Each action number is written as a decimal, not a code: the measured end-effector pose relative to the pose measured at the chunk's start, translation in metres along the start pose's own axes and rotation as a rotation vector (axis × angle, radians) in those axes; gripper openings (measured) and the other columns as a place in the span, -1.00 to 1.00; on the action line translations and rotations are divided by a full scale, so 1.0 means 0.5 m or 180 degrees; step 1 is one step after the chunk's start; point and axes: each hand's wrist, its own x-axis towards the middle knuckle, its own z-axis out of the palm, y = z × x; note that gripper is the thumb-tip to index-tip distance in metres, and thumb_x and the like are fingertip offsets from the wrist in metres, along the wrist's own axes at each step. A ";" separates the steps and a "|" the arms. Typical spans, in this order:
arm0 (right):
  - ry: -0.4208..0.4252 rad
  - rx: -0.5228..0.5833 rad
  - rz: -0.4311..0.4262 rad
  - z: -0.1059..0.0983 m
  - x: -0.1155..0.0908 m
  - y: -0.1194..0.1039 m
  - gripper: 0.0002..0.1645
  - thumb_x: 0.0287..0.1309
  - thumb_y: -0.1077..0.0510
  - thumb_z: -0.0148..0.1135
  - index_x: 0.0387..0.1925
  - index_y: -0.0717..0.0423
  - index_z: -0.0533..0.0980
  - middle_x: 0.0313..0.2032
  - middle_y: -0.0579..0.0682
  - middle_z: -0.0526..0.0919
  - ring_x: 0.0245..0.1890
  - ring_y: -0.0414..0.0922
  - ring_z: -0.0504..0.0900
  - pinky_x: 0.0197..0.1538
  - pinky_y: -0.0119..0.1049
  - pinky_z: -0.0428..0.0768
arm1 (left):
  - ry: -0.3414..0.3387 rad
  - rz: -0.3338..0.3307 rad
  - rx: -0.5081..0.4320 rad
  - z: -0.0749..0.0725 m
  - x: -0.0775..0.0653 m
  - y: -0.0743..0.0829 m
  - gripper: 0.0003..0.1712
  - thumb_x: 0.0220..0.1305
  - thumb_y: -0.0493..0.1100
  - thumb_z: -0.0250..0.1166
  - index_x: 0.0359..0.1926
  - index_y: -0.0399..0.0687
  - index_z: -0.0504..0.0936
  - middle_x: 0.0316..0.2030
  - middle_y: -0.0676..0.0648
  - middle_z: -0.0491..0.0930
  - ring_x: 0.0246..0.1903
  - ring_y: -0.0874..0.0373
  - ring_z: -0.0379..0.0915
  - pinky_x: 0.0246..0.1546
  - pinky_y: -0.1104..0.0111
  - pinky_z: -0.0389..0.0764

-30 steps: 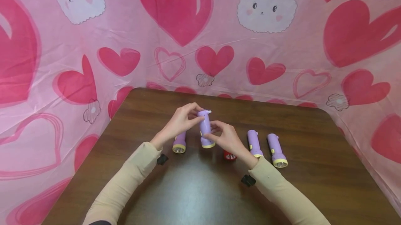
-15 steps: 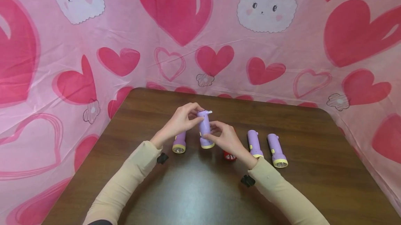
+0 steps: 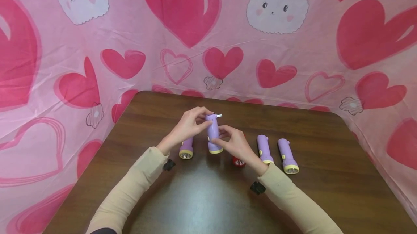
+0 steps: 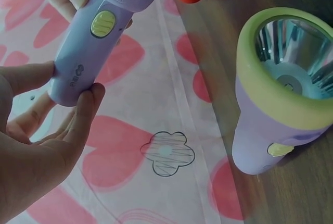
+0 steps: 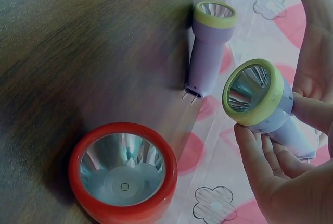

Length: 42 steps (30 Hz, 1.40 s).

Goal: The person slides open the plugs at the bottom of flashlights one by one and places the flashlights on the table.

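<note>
A purple flashlight (image 3: 213, 129) with a yellow rim is held up off the table between both hands, lens end down in the head view. My left hand (image 3: 185, 126) pinches its tail end between thumb and fingers. Lower down, my right hand (image 3: 240, 146) grips it near the head. Bright plug prongs (image 3: 219, 115) stick out sideways at the tail. A yellow switch (image 4: 103, 24) shows on its body in the left wrist view. Another purple flashlight (image 5: 207, 52) lies on the table, its thin prongs out. The red flashlight (image 5: 124, 172) is partly hidden behind my right hand in the head view.
Two more purple flashlights, one (image 3: 264, 147) partly behind my right forearm and one (image 3: 287, 156) farther right, lie on the brown wooden table (image 3: 202, 197). A pink heart-print cloth (image 3: 185, 67) hangs behind and along the table's sides.
The prongs at the held flashlight's tail stick out a little farther to the right than before. Both hands and the other flashlights stay almost in place.
</note>
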 end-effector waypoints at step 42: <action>-0.0833 0.0487 0.1024 0.004 0.014 0.026 -0.28 0.20 -0.01 0.32 0.30 0.25 0.38 0.15 0.20 0.61 0.05 0.03 0.65 0.14 -0.09 0.66 | -0.0629 -0.0846 -0.0081 0.015 0.036 -0.078 -0.65 0.33 -0.09 0.31 0.07 -0.11 0.66 0.04 -0.18 0.69 -0.09 0.03 0.65 -0.25 0.05 0.73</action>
